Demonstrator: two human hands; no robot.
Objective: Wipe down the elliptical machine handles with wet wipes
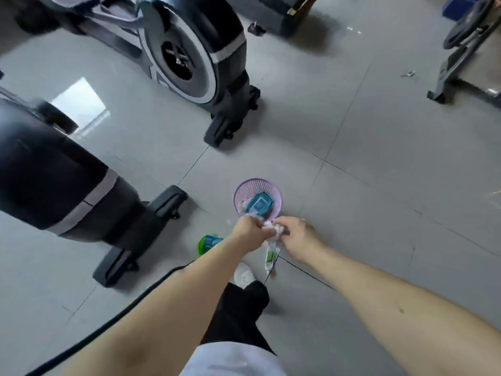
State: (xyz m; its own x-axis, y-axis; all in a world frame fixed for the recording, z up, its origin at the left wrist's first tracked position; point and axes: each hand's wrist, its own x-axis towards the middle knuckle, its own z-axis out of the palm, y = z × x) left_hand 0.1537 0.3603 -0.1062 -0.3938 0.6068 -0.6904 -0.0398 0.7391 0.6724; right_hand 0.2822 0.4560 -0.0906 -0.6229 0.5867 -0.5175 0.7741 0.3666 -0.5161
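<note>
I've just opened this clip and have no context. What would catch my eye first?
In the middle, the left hand and right hand grip a crumpled white wipe between them. They are close by a purple mesh basket on the floor, which holds a blue-lidded pack. On the left stand the near elliptical machine and, behind it, the far elliptical machine.

Wipes pack lies in basket on floor. Left hand and right hand meet on a wipe just before the basket. Near elliptical and far elliptical stand left.
</note>
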